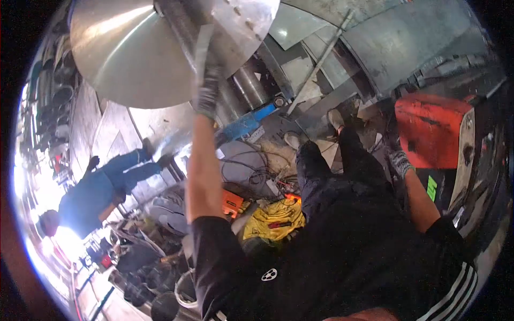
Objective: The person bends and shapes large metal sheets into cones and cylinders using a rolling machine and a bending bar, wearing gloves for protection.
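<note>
My left hand (208, 93), in a grey knitted glove and smeared by motion, is closed around a flat grey metal strip (203, 47). The strip overlaps a large shiny metal disc (139, 64) with a dark roller (179, 24) across it. My right hand (397, 155), gloved too, hangs low beside a scuffed red machine housing (433, 128); its fingers are dark and hard to make out.
A co-worker in blue (91, 198) bends over at the left. Yellow cloth (273, 219), an orange box (232, 203) and black cables (251, 171) lie near my legs. A long metal bar (318, 64) leans across sheet metal (412, 45). A blue beam (249, 122) runs below the rollers.
</note>
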Tool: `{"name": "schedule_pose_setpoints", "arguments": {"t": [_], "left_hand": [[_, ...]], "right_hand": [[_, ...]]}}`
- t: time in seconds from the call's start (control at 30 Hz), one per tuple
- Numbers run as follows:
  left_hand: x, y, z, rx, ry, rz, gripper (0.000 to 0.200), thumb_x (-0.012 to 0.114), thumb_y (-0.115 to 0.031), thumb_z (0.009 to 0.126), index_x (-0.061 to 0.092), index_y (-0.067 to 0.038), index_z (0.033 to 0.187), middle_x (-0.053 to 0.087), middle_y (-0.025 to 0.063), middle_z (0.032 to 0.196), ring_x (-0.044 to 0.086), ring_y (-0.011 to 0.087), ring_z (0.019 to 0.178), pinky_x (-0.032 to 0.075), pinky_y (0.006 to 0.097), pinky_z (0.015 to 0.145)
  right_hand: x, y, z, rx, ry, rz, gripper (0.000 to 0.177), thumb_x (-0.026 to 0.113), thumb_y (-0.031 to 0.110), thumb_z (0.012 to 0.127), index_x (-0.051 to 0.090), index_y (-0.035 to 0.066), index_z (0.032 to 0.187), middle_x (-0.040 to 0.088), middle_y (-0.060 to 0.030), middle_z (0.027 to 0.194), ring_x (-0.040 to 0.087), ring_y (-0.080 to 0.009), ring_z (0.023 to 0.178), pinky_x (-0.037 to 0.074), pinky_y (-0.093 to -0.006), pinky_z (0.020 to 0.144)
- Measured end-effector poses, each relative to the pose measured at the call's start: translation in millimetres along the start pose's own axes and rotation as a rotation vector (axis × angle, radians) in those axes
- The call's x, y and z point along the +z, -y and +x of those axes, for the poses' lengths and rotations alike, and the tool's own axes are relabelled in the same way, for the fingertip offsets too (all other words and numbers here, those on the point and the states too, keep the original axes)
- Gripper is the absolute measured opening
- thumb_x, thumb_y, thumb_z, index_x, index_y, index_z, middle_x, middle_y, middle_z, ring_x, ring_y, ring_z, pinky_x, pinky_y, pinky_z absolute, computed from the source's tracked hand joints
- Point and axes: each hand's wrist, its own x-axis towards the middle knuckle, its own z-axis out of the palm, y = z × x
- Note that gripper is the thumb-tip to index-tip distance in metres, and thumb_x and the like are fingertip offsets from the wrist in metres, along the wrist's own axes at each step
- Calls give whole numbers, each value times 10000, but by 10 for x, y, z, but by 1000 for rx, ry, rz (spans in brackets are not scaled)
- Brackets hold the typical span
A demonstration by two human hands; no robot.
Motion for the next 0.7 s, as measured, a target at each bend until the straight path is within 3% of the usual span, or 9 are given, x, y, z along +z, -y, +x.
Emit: {"name": "schedule_pose_setpoints", "arguments": {"t": [0.1,0.13,0.2,0.27,0.3,0.47,0.57,0.63,0.7], "left_hand": [[-1138,409,794,541,-217,398,508,548,-466,975,591,-60,1278,664,89,1113,613,236,1011,469,330,922],[-1380,243,582,-105,-218,-41,494,537,-440,987,593,-40,1272,673,106,1116,616,257,1035,458,350,949],[-2064,818,330,66,-121,725,701,544,-567,939,563,38,1293,634,258,1208,597,410,1151,443,452,1006],[-2121,689,-359,-359,137,1180,657,494,-611,936,578,-88,1325,596,274,1262,570,406,1206,468,464,971],[-2205,810,-696,-457,164,1150,615,504,-598,936,582,-95,1280,593,249,1202,569,387,1142,467,458,925],[-2353,1412,-2791,-680,-148,47,423,554,-535,933,603,-133,1055,580,125,901,566,295,824,465,427,696],[-1546,1064,-3833,-794,-339,-382,342,583,-497,931,615,-156,919,571,51,720,565,239,633,464,408,558],[-955,1392,-4360,-851,-265,-440,298,647,-464,895,622,-168,904,591,20,721,591,225,660,489,402,570],[81,943,-4327,-818,-359,-794,283,651,-432,909,612,-156,958,603,13,820,584,219,732,490,380,677]], "right_hand": [[1104,-115,-428,-19,-310,192,452,500,245,932,521,105,1362,675,-128,1169,677,-291,947,508,-442,901],[1545,-133,-467,225,-62,544,455,526,252,916,536,120,1351,673,-124,1173,673,-288,942,507,-441,878],[1861,-31,-630,466,195,891,458,551,259,900,551,135,1341,670,-121,1176,669,-285,938,506,-440,854],[2039,39,-789,68,146,93,453,571,286,887,577,134,1313,655,-123,1194,658,-289,986,500,-434,853],[2166,25,-742,70,146,91,453,571,286,887,577,134,1313,655,-123,1194,658,-289,986,500,-434,853],[1802,-197,-158,-192,-35,-312,444,507,259,922,552,93,1332,607,-127,1283,629,-268,1084,483,-443,912],[2059,-584,601,-207,-167,179,403,466,298,978,553,64,1294,645,-153,1200,628,-292,1100,485,-413,919],[1335,-830,980,-350,-254,-164,397,407,250,1013,497,55,1347,632,-136,1237,630,-272,1099,516,-416,854],[960,-999,1295,-157,-205,641,409,459,295,1012,499,55,1341,637,-124,1204,610,-275,1142,498,-373,925]]}}
